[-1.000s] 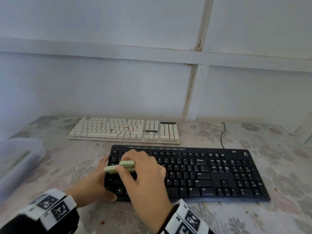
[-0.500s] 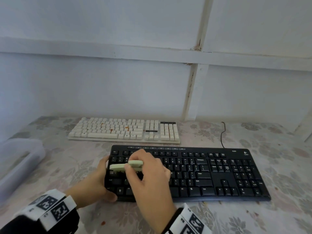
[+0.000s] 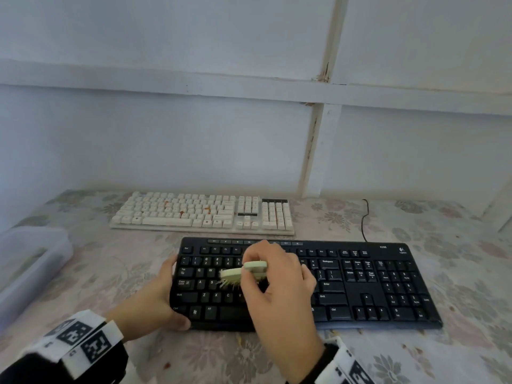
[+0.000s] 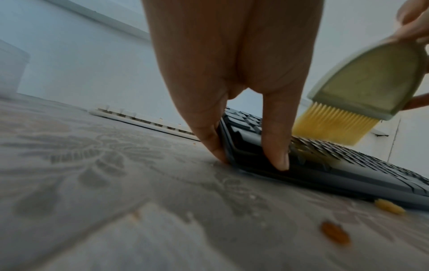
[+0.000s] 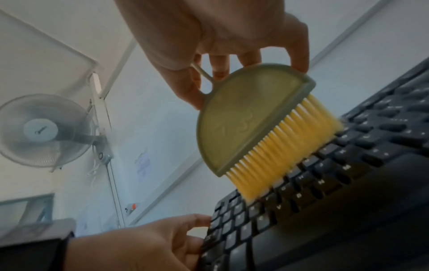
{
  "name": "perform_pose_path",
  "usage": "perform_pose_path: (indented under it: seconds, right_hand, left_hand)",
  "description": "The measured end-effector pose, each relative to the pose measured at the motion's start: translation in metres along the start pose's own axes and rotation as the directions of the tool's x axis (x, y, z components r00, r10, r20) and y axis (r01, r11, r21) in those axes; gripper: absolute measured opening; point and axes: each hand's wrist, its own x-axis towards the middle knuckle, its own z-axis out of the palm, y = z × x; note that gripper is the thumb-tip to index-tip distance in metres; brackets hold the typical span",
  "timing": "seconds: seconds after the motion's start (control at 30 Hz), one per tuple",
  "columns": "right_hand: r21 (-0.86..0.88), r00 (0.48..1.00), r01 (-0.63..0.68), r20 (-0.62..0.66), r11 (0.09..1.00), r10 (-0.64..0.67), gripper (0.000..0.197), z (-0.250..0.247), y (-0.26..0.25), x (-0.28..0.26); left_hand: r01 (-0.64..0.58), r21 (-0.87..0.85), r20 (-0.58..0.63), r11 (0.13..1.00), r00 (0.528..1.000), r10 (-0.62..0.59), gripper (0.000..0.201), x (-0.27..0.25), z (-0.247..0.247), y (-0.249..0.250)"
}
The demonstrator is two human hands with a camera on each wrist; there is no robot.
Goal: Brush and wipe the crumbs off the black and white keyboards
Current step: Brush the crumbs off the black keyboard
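The black keyboard [image 3: 360, 284] lies near the table's front edge. My left hand [image 3: 155, 297] grips its left end, thumb on the front rim and fingers [image 4: 209, 128] along the side edge. My right hand [image 3: 277, 284] pinches a pale green brush [image 3: 243, 271] by its handle. The brush's [image 5: 246, 124] yellow bristles [image 5: 285, 146] touch the letter keys of the black keyboard [image 5: 325, 183] left of centre. The white keyboard [image 3: 202, 212] sits behind, with orange crumbs on its keys. Crumbs [image 4: 334, 234] lie on the cloth by the black keyboard's [image 4: 325, 161] front edge.
A clear plastic tub [image 3: 30, 261] stands at the left table edge. A black cable [image 3: 365, 220] runs from the black keyboard toward the wall. A floral cloth [image 3: 457, 231] covers the table, and a white wall rises close behind the keyboards.
My right hand has swept the brush to the right across the black keyboard's letter keys. My left hand has kept its hold on the keyboard's left end.
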Motion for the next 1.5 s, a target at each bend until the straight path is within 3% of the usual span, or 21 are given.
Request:
perform_pose_path:
  seconds: [0.13, 0.33, 0.47, 0.53, 0.6, 0.7, 0.83, 1.0, 1.17, 1.27, 1.4, 1.5]
  right_hand:
    - [0.216, 1.0, -0.011, 0.011, 0.976, 0.008, 0.002, -0.008, -0.003, 0.001]
    - [0.001, 0.994, -0.048, -0.094, 0.999, 0.048, 0.006, -0.018, 0.017, -0.002]
    - [0.233, 0.998, -0.043, -0.042, 0.972, 0.054, 0.014, -0.024, 0.014, -0.005]
    - [0.211, 0.997, -0.05, -0.041, 0.976, 0.061, 0.016, -0.026, 0.022, -0.006]
    - [0.145, 0.992, -0.073, -0.092, 0.987, 0.087, 0.006, -0.032, 0.027, -0.007]
    - [0.04, 0.983, -0.058, -0.172, 0.998, 0.064, 0.014, -0.039, 0.025, -0.008]
    - [0.168, 0.993, -0.08, -0.075, 0.983, 0.093, 0.01, -0.044, 0.024, -0.01]
    - [0.08, 0.976, -0.11, -0.179, 0.991, 0.123, 0.01, -0.057, 0.043, -0.01]
    - [0.287, 0.989, -0.074, -0.1, 0.955, 0.107, 0.024, -0.067, 0.041, -0.007]
    - [0.247, 0.987, -0.112, -0.088, 0.963, 0.137, 0.022, -0.066, 0.053, -0.008]
    - [0.135, 0.974, -0.118, -0.178, 0.984, 0.141, 0.02, -0.074, 0.07, -0.007]
    - [0.269, 0.979, -0.075, -0.166, 0.96, 0.122, 0.028, -0.08, 0.063, -0.007]
  left_hand:
    - [-0.006, 0.006, 0.009, 1.0, 1.0, 0.006, 0.127, 0.0, 0.0, -0.001]
    - [-0.005, -0.015, 0.016, 1.0, 1.0, 0.005, 0.123, -0.001, 0.001, 0.003]
    - [-0.009, -0.032, 0.017, 0.999, 1.0, 0.01, 0.124, -0.001, 0.001, 0.002]
    - [-0.009, -0.04, 0.021, 0.999, 1.0, 0.009, 0.125, -0.001, 0.0, 0.002]
    - [-0.008, -0.037, 0.023, 0.999, 1.0, 0.009, 0.124, -0.001, 0.0, 0.002]
    - [-0.003, -0.045, 0.02, 0.999, 1.0, 0.003, 0.125, -0.001, 0.0, 0.001]
    - [-0.004, -0.039, 0.019, 0.999, 1.0, 0.005, 0.123, -0.001, 0.0, 0.001]
    - [-0.006, -0.024, 0.013, 1.0, 1.0, 0.006, 0.119, -0.002, 0.001, 0.004]
    - [0.0, -0.022, 0.012, 1.0, 1.0, 0.001, 0.118, -0.002, 0.001, 0.004]
    - [-0.002, -0.022, 0.014, 1.0, 1.0, 0.003, 0.119, -0.003, 0.001, 0.005]
    - [-0.002, -0.026, 0.01, 1.0, 1.0, 0.002, 0.119, -0.003, 0.001, 0.005]
    - [-0.019, -0.043, 0.001, 0.999, 1.0, 0.019, 0.114, -0.003, 0.002, 0.005]
